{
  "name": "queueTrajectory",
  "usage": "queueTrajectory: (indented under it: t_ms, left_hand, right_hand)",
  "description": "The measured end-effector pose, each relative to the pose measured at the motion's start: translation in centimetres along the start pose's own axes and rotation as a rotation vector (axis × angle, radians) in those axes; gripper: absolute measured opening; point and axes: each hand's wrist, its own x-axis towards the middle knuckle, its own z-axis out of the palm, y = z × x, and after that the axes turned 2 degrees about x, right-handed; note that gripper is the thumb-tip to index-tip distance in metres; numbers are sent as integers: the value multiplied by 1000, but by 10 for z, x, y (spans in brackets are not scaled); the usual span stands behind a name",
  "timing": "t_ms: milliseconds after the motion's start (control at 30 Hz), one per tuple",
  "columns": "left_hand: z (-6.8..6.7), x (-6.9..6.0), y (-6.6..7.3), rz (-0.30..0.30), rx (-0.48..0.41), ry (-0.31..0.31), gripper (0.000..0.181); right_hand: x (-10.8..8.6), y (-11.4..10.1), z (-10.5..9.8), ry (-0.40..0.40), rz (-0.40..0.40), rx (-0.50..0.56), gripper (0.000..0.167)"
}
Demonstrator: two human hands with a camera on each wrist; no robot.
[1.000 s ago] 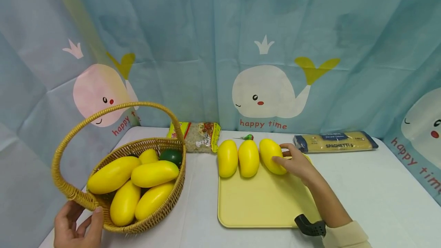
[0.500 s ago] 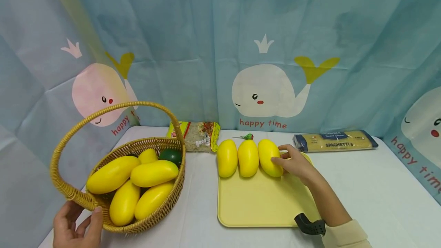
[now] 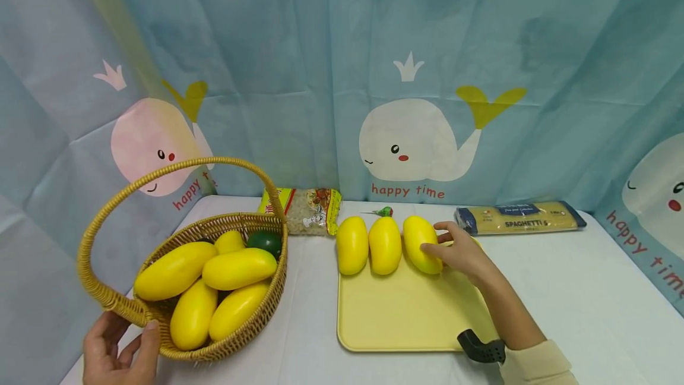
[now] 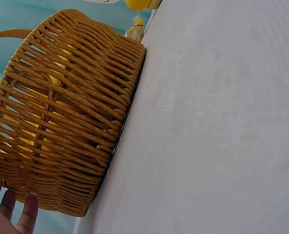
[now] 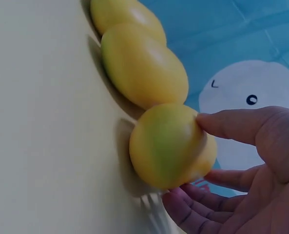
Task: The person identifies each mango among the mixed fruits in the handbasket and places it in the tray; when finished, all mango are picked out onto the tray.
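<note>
The right hand [image 3: 462, 251], right of centre in the head view, held a mango [image 3: 419, 242] with thumb and fingers clamped on its right side. This mango was positioned at the upper part of the yellow tray [image 3: 411, 314], with its lower end angled to the right. A second mango [image 3: 385, 245] was just beside it, followed by a third mango [image 3: 352, 245] at the tray's upper left corner. The left hand [image 3: 120, 352], at the lower left of the frame, gripped the wicker basket [image 3: 264, 319] at the handle base, thumb and fingers clamped on the rim. Yellow fruits [image 3: 240, 269] and a green fruit [image 3: 264, 243] occupied the basket. A spaghetti packet [image 3: 521, 218] lay on the tabletop [image 3: 582, 296], right of the tray.
</note>
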Motion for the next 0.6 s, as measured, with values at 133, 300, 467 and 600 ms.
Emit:
queueTrajectory:
  t_ms: [133, 300, 467, 600]
  left_hand:
    - [0, 0, 0, 5, -1, 2, 62]
    - [0, -1, 2, 10, -2, 10, 62]
    - [1, -2, 4, 0, 9, 11, 61]
    - [1, -2, 4, -8, 16, 12, 61]
  right_hand:
    - [1, 0, 2, -4, -12, 19, 71]
    - [1, 0, 3, -7, -3, 32, 72]
    - [0, 0, 0, 21, -7, -25, 73]
    - [-2, -7, 0, 76, -68, -128, 71]
